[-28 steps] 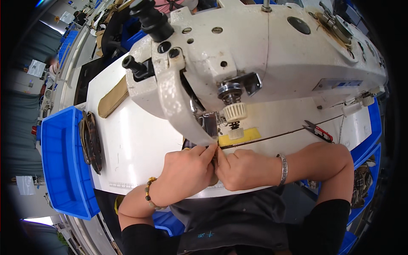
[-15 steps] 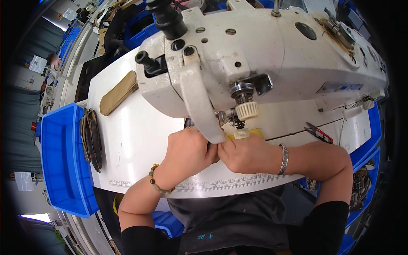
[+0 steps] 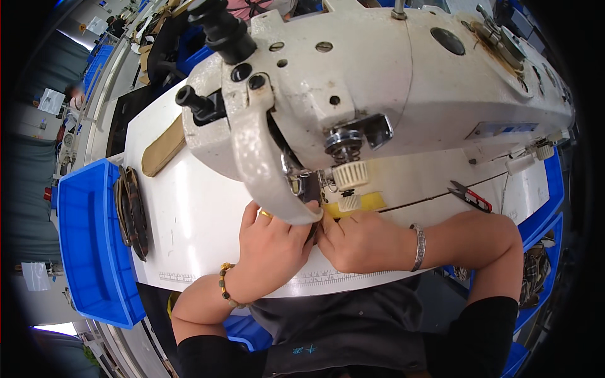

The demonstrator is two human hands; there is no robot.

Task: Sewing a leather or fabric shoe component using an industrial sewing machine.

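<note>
Just in front of the needle area of a white sewing machine (image 3: 372, 69), both my hands meet over a small dark fabric piece (image 3: 309, 187). My left hand (image 3: 271, 246) is closed on its near end, thumb and fingers pressed together. On the other side my right hand (image 3: 359, 242) pinches the same piece, its fingers curled under. The machine's curved white lever guard hides part of the fabric and some fingertips. Right behind my right hand, a yellow strip (image 3: 373, 201) lies flat on the machine bed.
Red-handled thread snips (image 3: 471, 196) lie to the right. A tan padded fabric piece (image 3: 162, 150) rests at the far left, with folded dark plaid pieces (image 3: 132, 217) by the left edge. Blue bins (image 3: 94, 252) flank the white table (image 3: 189, 227); the right one (image 3: 549, 264) holds plaid fabric.
Both hands have shifted slightly toward me, and my left fingers have lifted and straightened a little. More of the dark fabric and yellow strip shows. The view has shifted slightly.
</note>
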